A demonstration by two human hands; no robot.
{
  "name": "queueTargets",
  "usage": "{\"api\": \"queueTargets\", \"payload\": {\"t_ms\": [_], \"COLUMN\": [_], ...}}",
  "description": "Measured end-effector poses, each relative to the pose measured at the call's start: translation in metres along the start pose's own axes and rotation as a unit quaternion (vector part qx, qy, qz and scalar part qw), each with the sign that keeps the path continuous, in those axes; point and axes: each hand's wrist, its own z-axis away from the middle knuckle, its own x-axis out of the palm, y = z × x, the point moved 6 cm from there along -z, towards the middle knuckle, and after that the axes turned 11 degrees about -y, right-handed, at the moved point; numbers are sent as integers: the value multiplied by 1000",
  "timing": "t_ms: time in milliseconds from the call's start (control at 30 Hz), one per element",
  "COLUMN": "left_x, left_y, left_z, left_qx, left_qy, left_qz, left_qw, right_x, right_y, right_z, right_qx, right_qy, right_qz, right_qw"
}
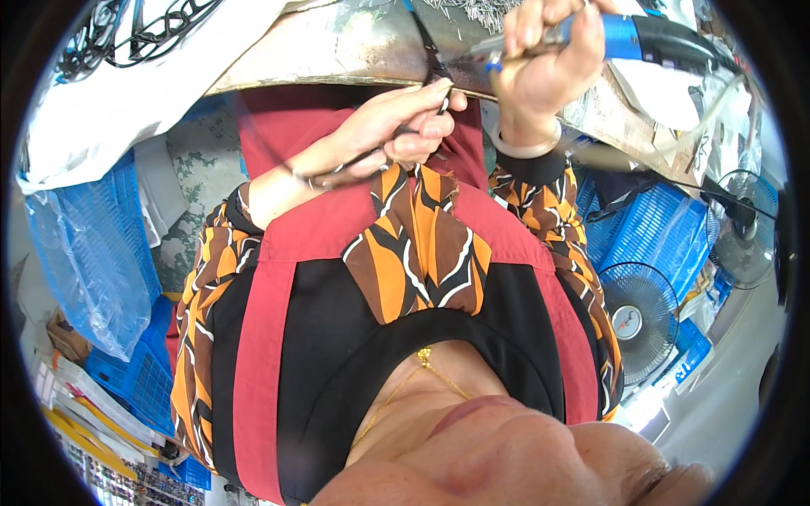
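My left hand (405, 135) is closed around a thin black curved piece (359, 162), pinched between thumb and fingers near the table's front edge. Part of it is hidden by the fingers and one end is blurred. To its right my right hand (553, 72) is raised over the table, wrapped round a blue and black electric screwdriver (624, 38). Its tool end points left, toward a dark strip (430, 51) that rises from my left fingertips across the tabletop. Whether the tool touches that strip I cannot tell.
A worn metal-topped table (337, 46) lies in front, with a heap of small metal pins or screws (485, 13). Black looped parts (143, 34) rest on white sheeting at the left. Blue crates (110, 228) and fans (633, 316) stand at the sides.
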Motion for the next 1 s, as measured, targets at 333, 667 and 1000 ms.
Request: {"api": "queueTargets", "payload": {"t_ms": [333,667,1000], "left_x": [40,41,43], "left_y": [83,57,57], "left_z": [49,49,48], "left_qx": [627,575,551], "left_qy": [128,-53,-72], "left_qz": [-606,-661,-694], "left_qw": [472,479,458], "right_x": [-55,-29,2], "right_y": [18,-3,-1], "right_z": [-15,-19,-21], "right_qx": [43,22,56], "right_qy": [221,175,119], "right_qz": [-157,-17,-23], "right_qw": [962,984,991]}}
